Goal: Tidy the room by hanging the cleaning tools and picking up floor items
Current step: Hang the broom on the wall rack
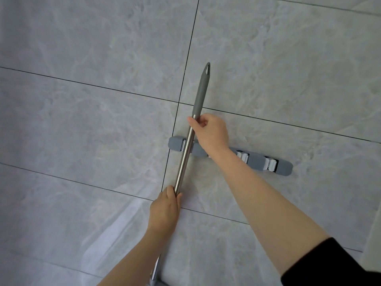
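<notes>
Right forearm in black sleeve [334, 263] nearest; both hands grip the mop pole [186, 153]
Left hand [165, 209] low, right hand [210, 131] high; pole lies across the leftmost clip of the wall rack [257, 161]. Hanging step; next likely needs a push to seat it

Left hand [165, 209] curled in grip, right hand [210, 132] — pinching

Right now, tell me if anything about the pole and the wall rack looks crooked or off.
Nothing looks damaged. The metal pole crosses the leftmost slot of the grey wall rack, gripped by the right hand above the rack and the left hand below it. Pole and rack both look tilted, possibly only from the camera angle.
</notes>
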`<state>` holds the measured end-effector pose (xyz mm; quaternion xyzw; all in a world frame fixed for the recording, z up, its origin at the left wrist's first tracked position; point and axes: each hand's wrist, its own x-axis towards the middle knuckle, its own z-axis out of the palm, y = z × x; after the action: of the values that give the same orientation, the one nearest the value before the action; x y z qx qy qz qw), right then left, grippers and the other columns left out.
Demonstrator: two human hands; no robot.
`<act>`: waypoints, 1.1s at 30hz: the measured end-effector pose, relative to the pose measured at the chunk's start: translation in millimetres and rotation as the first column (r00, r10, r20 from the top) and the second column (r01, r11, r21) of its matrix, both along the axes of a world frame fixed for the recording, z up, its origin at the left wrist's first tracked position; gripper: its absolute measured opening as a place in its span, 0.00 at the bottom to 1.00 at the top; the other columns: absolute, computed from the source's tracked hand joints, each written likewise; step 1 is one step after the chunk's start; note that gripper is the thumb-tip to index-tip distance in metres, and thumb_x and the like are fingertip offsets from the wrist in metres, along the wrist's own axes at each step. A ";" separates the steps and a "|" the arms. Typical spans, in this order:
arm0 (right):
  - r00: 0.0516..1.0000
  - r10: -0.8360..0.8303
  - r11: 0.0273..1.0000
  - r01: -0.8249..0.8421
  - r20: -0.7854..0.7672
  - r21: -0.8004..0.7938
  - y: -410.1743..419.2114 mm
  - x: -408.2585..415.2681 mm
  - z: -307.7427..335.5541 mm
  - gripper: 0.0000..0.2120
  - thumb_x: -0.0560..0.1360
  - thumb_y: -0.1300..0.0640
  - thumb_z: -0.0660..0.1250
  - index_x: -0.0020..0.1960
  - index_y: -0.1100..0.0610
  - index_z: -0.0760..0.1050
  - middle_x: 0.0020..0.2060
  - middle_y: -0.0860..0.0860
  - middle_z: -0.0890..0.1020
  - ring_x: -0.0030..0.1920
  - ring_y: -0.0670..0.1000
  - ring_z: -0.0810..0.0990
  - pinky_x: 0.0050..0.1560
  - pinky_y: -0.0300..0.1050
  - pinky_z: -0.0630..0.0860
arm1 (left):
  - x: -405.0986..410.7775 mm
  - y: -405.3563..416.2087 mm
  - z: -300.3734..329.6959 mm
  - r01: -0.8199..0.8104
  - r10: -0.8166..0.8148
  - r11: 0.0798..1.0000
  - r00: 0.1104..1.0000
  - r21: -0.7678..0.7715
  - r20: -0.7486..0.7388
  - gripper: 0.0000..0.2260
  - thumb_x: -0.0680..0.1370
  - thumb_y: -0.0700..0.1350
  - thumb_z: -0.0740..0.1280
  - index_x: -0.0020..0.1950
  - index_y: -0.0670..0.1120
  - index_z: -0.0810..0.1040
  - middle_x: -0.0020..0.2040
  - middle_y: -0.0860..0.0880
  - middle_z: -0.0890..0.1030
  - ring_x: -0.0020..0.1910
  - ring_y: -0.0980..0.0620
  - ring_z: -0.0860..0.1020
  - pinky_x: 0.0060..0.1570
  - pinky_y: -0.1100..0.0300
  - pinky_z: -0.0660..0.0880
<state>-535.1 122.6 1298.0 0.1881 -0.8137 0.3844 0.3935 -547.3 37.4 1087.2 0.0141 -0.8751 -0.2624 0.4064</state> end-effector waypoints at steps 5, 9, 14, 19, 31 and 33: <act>0.999 0.010 1.000 -0.011 0.031 0.025 3.2 -4.7 1.4 0.18 0.72 0.41 0.67 0.42 0.57 0.81 0.34 0.48 0.79 0.41 0.53 0.80 0.53 0.56 0.76 | -5.5 -4.8 -0.5 -0.238 0.180 0.933 0.959 -0.269 -0.221 0.15 0.74 0.49 0.56 0.33 0.44 0.74 0.27 0.48 0.74 0.24 0.47 0.74 0.25 0.60 0.71; 0.998 -0.068 0.998 0.068 -0.002 0.015 5.3 -11.5 0.0 0.15 0.71 0.40 0.68 0.42 0.52 0.79 0.35 0.44 0.77 0.44 0.51 0.81 0.54 0.53 0.75 | -12.2 -2.8 -0.8 -0.321 0.249 0.887 0.938 -0.331 -0.242 0.16 0.75 0.50 0.54 0.34 0.44 0.73 0.30 0.48 0.74 0.26 0.47 0.73 0.28 0.56 0.70; 0.987 -0.156 0.988 0.156 -0.043 0.000 13.6 -20.6 -6.4 0.16 0.68 0.38 0.70 0.36 0.50 0.72 0.31 0.43 0.75 0.44 0.51 0.80 0.54 0.51 0.72 | -20.9 0.0 -0.3 -0.336 0.269 0.889 0.933 -0.311 -0.238 0.16 0.77 0.51 0.54 0.34 0.45 0.72 0.31 0.48 0.72 0.28 0.47 0.72 0.28 0.54 0.69; 0.977 -0.194 0.980 0.196 -0.090 0.014 7.1 -18.3 -2.8 0.13 0.70 0.43 0.70 0.36 0.49 0.72 0.32 0.43 0.75 0.44 0.51 0.80 0.55 0.50 0.70 | -19.1 -0.4 3.0 -0.302 0.248 0.889 0.949 -0.343 -0.194 0.14 0.76 0.51 0.59 0.35 0.45 0.72 0.31 0.48 0.72 0.27 0.48 0.73 0.28 0.55 0.70; 0.954 -0.231 0.961 0.255 -0.192 0.109 -2.3 4.3 -38.2 0.08 0.73 0.51 0.69 0.40 0.55 0.75 0.37 0.50 0.82 0.45 0.55 0.78 0.50 0.49 0.66 | 3.6 -5.8 18.2 -0.029 0.064 0.972 0.987 -0.234 0.147 0.17 0.82 0.54 0.48 0.56 0.43 0.68 0.53 0.47 0.75 0.49 0.45 0.78 0.40 0.54 0.69; 0.937 -0.216 0.951 0.266 -0.275 0.159 3.6 10.8 -51.3 0.09 0.74 0.51 0.67 0.39 0.55 0.74 0.35 0.50 0.81 0.44 0.54 0.76 0.48 0.47 0.64 | 10.9 -8.8 15.9 -0.013 0.040 0.982 0.989 -0.189 0.142 0.16 0.82 0.54 0.49 0.55 0.43 0.68 0.52 0.46 0.76 0.48 0.44 0.77 0.41 0.53 0.71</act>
<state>-524.3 126.1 1246.8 0.1719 -0.8068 0.2246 0.5187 -536.4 28.6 1103.0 0.0062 -0.9229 -0.1714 0.3448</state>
